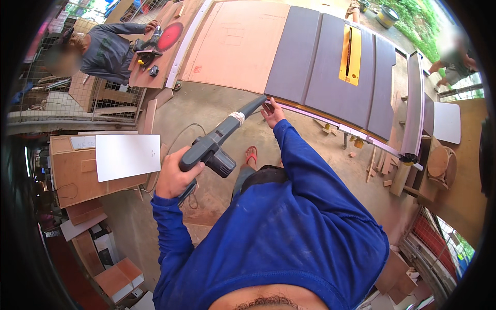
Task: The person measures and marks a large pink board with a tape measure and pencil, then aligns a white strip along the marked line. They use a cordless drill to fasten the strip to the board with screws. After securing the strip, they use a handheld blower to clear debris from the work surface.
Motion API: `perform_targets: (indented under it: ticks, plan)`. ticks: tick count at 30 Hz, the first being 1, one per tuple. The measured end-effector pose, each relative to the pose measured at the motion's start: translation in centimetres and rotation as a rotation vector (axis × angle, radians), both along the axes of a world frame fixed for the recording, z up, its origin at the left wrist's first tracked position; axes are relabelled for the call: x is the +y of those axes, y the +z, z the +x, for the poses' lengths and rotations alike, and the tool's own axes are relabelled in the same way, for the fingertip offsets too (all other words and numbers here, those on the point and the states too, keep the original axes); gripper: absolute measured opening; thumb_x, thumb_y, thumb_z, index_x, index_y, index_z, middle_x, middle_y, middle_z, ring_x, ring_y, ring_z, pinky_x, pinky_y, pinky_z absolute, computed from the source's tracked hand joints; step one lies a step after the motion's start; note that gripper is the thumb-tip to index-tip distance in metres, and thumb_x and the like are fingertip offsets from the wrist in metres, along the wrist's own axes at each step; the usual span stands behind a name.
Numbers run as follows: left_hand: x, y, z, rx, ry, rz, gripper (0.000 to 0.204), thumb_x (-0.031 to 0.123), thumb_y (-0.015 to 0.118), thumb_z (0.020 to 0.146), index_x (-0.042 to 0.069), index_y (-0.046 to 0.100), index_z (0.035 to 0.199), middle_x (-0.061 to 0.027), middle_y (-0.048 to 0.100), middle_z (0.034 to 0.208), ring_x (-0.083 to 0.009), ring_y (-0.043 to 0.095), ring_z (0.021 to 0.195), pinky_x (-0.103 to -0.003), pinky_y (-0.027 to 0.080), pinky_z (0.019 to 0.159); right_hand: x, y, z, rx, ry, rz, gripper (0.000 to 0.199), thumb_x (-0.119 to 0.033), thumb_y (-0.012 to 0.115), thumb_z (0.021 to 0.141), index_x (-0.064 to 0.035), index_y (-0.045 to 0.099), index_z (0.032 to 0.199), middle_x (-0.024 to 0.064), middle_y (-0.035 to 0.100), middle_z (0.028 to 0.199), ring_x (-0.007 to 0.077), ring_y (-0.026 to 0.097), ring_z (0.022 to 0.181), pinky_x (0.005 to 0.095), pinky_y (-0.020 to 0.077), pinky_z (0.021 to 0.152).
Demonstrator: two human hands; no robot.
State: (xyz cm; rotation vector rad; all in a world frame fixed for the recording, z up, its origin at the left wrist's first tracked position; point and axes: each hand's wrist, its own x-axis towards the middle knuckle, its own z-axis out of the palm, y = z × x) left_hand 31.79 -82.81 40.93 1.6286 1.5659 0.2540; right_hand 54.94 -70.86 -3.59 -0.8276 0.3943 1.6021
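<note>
My left hand is wrapped round the handle of a dark grey handheld blower. White tape is wound around its long nozzle, which points up and to the right. The nozzle tip is at the near left corner of a grey table saw with a yellow insert plate around its blade slot. My right hand is at that corner, fingers apart, beside the nozzle tip. Whether its fingers touch the nozzle or the table edge is hard to tell. A pinkish wooden board adjoins the saw table on the left.
A white sheet lies on a wooden cabinet at left. Another person stands at a bench with a cordless drill and a red disc. Wood offcuts lie below the saw. The blower's cord trails near my feet.
</note>
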Motion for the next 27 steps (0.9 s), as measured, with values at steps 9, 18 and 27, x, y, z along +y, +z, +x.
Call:
perform_targets:
  ticks: [9,18,27]
  plan:
    - [2.9,2.6,2.8,0.177,-0.237,0.093,0.023,0.016,0.071,0.081,-0.003,0.065,0.093,-0.0184,0.064,0.070,-0.0270,0.061,0.061,-0.036,0.048,0.063,-0.7,0.4,1.3,0.028,0.044,0.049,0.038,-0.034,0.074,0.093,-0.0130,0.060,0.120,0.0071,0.062,0.121,0.0264,0.055,0.124,0.0510,0.0424,0.109]
    - [4.7,4.6,6.4,0.271,-0.383,0.100,0.024,0.017,0.070,0.080,-0.002,0.066,0.095,-0.0229,0.065,0.077,-0.0372,0.063,0.069,-0.041,0.050,0.069,-0.4,-0.5,1.6,-0.010,0.118,0.050,0.027,-0.026,0.071,0.094,-0.0126,0.062,0.115,0.0083,0.065,0.116,0.0275,0.061,0.115,0.0516,0.0464,0.104]
    - [5.4,5.3,7.7,0.438,-0.443,0.168,0.024,0.017,0.069,0.080,-0.001,0.067,0.096,-0.0247,0.066,0.082,-0.0415,0.066,0.078,-0.043,0.051,0.072,-2.5,1.2,3.5,-0.113,0.213,0.006,0.043,-0.040,0.066,0.094,-0.0106,0.058,0.125,0.0116,0.066,0.122,0.0308,0.060,0.119,0.0526,0.0464,0.103]
